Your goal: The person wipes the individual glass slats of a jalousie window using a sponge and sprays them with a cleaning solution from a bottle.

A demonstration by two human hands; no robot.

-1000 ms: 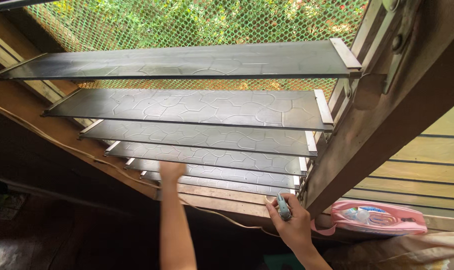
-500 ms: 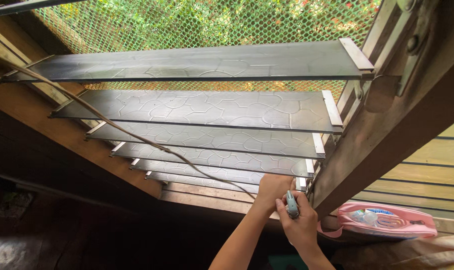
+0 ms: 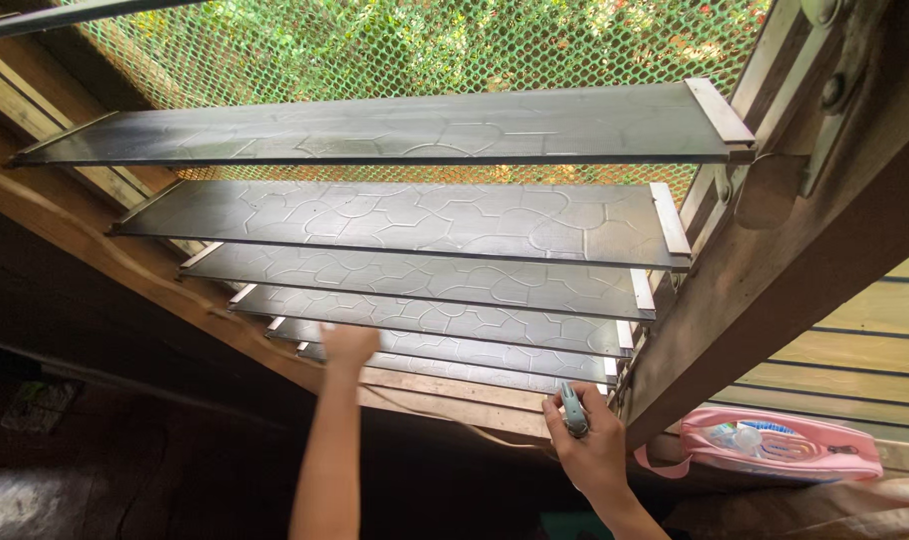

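I face an open louvre window with several dark patterned glass slats (image 3: 415,220). My left hand (image 3: 349,346) is raised flat against the lowest slats at the left of the window's bottom, fingers partly hidden behind a slat edge. My right hand (image 3: 585,440) is closed around a small pale blue-green tool (image 3: 573,410) near the window's lower right corner, just below the bottom slat. A thin cord (image 3: 95,245) lies along the wooden sill (image 3: 445,405) and runs toward my right hand.
Green plastic mesh (image 3: 425,40) covers the outside of the window, with foliage behind. A thick wooden frame post (image 3: 775,270) rises at the right. A pink zip pouch (image 3: 780,445) lies on the ledge at lower right. The area below the sill is dark.
My left hand has moved left from beside my right hand to the lowest slats. The cord, lifted across the slats half a second ago, has dropped back along the sill.
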